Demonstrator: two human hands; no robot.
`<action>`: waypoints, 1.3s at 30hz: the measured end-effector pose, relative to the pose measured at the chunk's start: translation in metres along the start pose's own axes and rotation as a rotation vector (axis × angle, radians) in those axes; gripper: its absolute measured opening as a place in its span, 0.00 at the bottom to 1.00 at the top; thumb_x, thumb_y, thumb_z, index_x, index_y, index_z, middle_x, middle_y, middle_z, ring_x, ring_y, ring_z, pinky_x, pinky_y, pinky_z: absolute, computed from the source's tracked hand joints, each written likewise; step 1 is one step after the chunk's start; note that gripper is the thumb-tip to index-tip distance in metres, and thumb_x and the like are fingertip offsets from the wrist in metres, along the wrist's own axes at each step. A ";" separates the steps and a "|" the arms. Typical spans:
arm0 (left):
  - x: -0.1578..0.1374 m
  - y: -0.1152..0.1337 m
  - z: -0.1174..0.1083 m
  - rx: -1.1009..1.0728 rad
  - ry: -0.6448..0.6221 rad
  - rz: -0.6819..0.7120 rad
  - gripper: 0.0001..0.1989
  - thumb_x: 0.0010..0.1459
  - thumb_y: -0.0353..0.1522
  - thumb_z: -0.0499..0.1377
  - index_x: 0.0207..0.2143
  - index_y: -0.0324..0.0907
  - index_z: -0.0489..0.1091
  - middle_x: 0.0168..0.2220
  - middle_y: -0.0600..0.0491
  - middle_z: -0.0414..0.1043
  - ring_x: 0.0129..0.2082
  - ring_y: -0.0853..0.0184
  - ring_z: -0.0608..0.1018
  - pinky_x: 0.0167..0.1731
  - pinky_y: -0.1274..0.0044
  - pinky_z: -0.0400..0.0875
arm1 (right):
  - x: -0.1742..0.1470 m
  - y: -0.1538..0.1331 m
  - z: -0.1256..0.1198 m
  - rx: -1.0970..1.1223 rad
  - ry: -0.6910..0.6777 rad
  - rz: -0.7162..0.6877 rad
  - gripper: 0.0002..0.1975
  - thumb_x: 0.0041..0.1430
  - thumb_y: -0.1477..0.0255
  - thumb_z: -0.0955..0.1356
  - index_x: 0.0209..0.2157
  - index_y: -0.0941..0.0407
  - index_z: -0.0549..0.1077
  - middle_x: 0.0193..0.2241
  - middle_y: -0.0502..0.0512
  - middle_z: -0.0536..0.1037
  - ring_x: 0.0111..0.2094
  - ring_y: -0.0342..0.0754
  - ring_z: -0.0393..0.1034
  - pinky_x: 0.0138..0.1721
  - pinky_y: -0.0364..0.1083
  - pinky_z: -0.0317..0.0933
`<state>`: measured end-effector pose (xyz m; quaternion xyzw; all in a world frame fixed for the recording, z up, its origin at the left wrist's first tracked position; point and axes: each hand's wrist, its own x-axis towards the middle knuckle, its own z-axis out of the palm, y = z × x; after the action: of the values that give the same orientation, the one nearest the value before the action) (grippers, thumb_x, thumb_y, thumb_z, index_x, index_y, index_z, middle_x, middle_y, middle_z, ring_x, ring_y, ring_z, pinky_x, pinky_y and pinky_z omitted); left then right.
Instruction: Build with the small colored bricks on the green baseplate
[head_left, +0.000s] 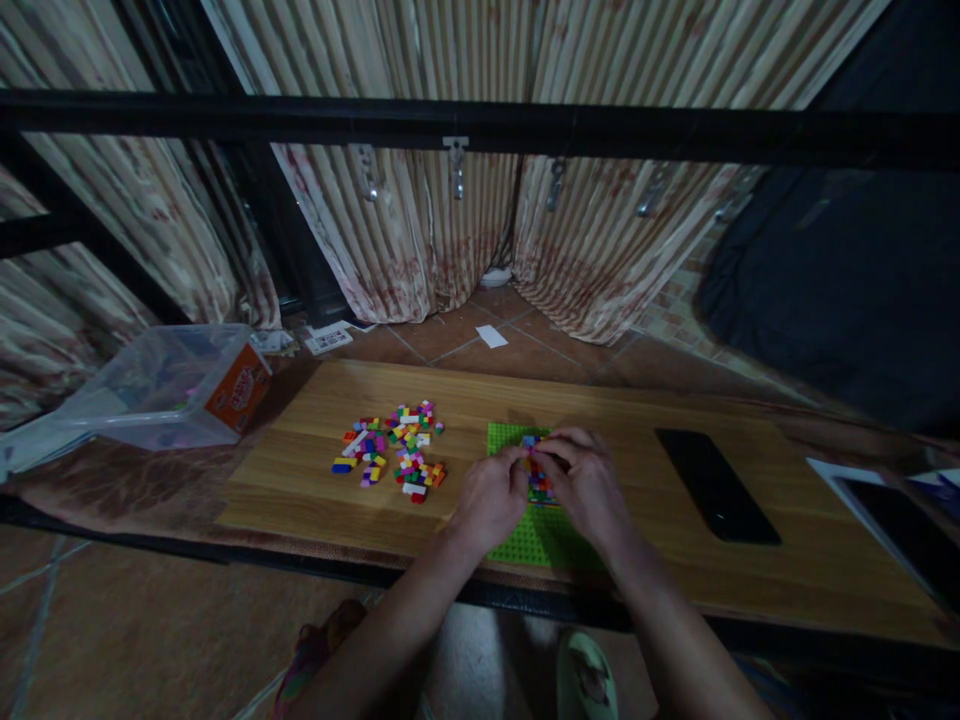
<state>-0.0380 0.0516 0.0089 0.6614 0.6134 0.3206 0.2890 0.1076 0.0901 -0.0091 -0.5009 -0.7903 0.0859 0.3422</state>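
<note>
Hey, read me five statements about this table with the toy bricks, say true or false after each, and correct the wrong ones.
1. The left hand and right hand are close together at the multicolored brick build. True.
2. The brick build sits on a red baseplate. False: it is on a green baseplate.
3. The loose bricks lie to the right of both hands. False: they lie to the left.
4. A flat black slab lies on the wooden tabletop, to the right of the hands. True.
5. The clear plastic bin has a blue label. False: its label is orange.
</note>
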 end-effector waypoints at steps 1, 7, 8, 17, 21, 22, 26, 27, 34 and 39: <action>0.000 0.000 0.000 0.000 0.002 0.001 0.17 0.60 0.30 0.47 0.46 0.42 0.72 0.34 0.51 0.78 0.32 0.65 0.78 0.37 0.76 0.71 | 0.000 0.000 0.000 0.004 0.000 -0.003 0.10 0.60 0.69 0.65 0.33 0.53 0.79 0.37 0.57 0.75 0.41 0.53 0.67 0.45 0.53 0.62; -0.002 -0.003 0.004 0.054 0.013 0.008 0.17 0.61 0.30 0.47 0.45 0.43 0.72 0.33 0.51 0.78 0.32 0.64 0.79 0.35 0.76 0.71 | 0.000 0.006 0.000 0.046 -0.017 -0.015 0.09 0.59 0.68 0.66 0.32 0.51 0.79 0.39 0.56 0.75 0.42 0.53 0.67 0.45 0.52 0.62; -0.002 -0.003 0.004 0.072 0.015 0.009 0.17 0.61 0.30 0.47 0.45 0.43 0.72 0.33 0.51 0.78 0.32 0.64 0.79 0.35 0.75 0.71 | 0.000 0.007 0.000 0.052 -0.018 -0.010 0.08 0.58 0.68 0.66 0.31 0.51 0.79 0.39 0.56 0.74 0.42 0.53 0.67 0.45 0.52 0.62; -0.002 -0.002 0.005 0.114 0.008 0.006 0.17 0.61 0.30 0.48 0.47 0.43 0.72 0.35 0.50 0.79 0.34 0.63 0.80 0.37 0.74 0.71 | 0.002 -0.004 0.004 0.110 0.075 0.129 0.07 0.54 0.70 0.67 0.28 0.54 0.78 0.36 0.57 0.75 0.41 0.53 0.68 0.47 0.54 0.61; -0.003 -0.001 0.006 0.132 0.006 0.001 0.17 0.61 0.30 0.47 0.48 0.43 0.71 0.34 0.50 0.79 0.33 0.63 0.79 0.37 0.74 0.72 | 0.003 -0.002 0.003 0.184 0.085 0.181 0.07 0.53 0.69 0.67 0.27 0.55 0.78 0.36 0.58 0.75 0.41 0.53 0.70 0.46 0.53 0.62; -0.003 -0.001 0.006 0.140 0.010 -0.002 0.17 0.61 0.30 0.48 0.48 0.43 0.71 0.35 0.50 0.79 0.34 0.63 0.80 0.37 0.74 0.72 | 0.003 -0.001 0.003 0.205 0.088 0.193 0.07 0.53 0.69 0.67 0.27 0.55 0.78 0.36 0.57 0.75 0.41 0.53 0.70 0.45 0.53 0.62; -0.004 -0.002 0.007 0.172 0.021 0.013 0.17 0.61 0.30 0.48 0.49 0.43 0.71 0.36 0.49 0.79 0.36 0.62 0.80 0.39 0.73 0.72 | 0.003 0.002 0.004 0.232 0.114 0.220 0.08 0.53 0.68 0.67 0.27 0.54 0.77 0.36 0.56 0.75 0.40 0.52 0.70 0.45 0.52 0.61; -0.004 -0.003 0.007 0.180 0.020 0.019 0.17 0.61 0.30 0.48 0.49 0.43 0.71 0.35 0.49 0.79 0.36 0.62 0.80 0.39 0.73 0.72 | 0.003 0.002 0.005 0.226 0.120 0.224 0.08 0.53 0.68 0.67 0.27 0.54 0.77 0.35 0.56 0.75 0.41 0.52 0.70 0.45 0.52 0.61; -0.005 -0.004 0.008 0.217 0.021 0.043 0.18 0.61 0.30 0.47 0.51 0.42 0.69 0.38 0.48 0.79 0.37 0.60 0.80 0.42 0.70 0.72 | 0.005 -0.001 0.010 0.186 0.125 0.236 0.07 0.51 0.68 0.68 0.25 0.53 0.77 0.34 0.56 0.75 0.40 0.52 0.69 0.45 0.52 0.60; -0.005 -0.005 0.009 0.219 0.019 0.051 0.19 0.61 0.30 0.47 0.51 0.41 0.69 0.39 0.46 0.79 0.38 0.59 0.80 0.43 0.69 0.72 | 0.005 -0.001 0.011 0.186 0.139 0.243 0.07 0.50 0.69 0.67 0.25 0.53 0.77 0.34 0.56 0.75 0.40 0.52 0.69 0.46 0.52 0.60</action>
<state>-0.0344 0.0468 -0.0013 0.7014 0.6304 0.2653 0.2008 0.0984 0.0966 -0.0147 -0.5638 -0.6871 0.1645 0.4278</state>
